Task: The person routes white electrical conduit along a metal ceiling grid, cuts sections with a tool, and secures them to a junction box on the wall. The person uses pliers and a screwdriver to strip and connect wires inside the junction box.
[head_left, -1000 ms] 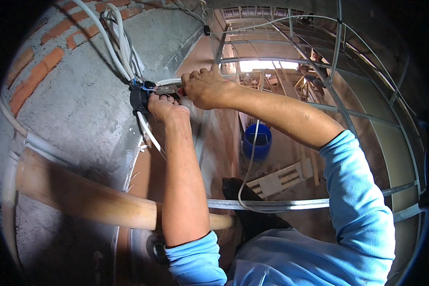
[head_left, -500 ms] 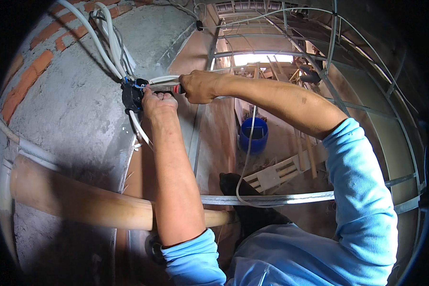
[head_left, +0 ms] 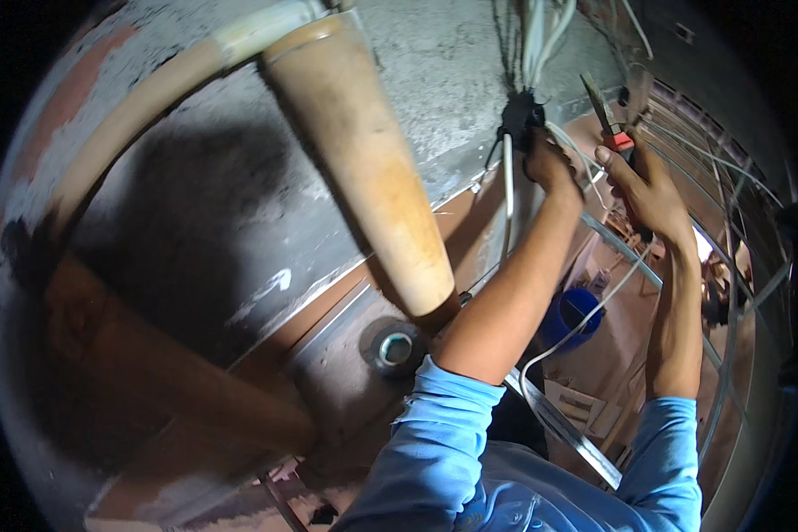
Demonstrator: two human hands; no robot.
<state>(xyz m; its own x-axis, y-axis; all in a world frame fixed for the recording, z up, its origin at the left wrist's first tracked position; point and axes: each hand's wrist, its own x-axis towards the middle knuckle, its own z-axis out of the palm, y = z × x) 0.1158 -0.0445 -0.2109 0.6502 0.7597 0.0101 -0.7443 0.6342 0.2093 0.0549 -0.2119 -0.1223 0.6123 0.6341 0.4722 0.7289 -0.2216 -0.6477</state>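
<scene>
My left hand is closed around a bundle of white cables where they meet a black junction fitting on the grey rendered wall. My right hand holds red-handled pliers, jaws pointing up, just right of the fitting and apart from it. A loose white cable hangs down between my forearms. Both sleeves are light blue.
A thick wooden pole slants across the wall to a metal sleeve. Another wooden beam lies lower left. A blue bucket stands below, and a metal wire frame curves along the right.
The view has swung and rolled, so the wall fills the left and the fitting sits upper right. My right hand with the pliers has drawn away from the fitting to the right.
</scene>
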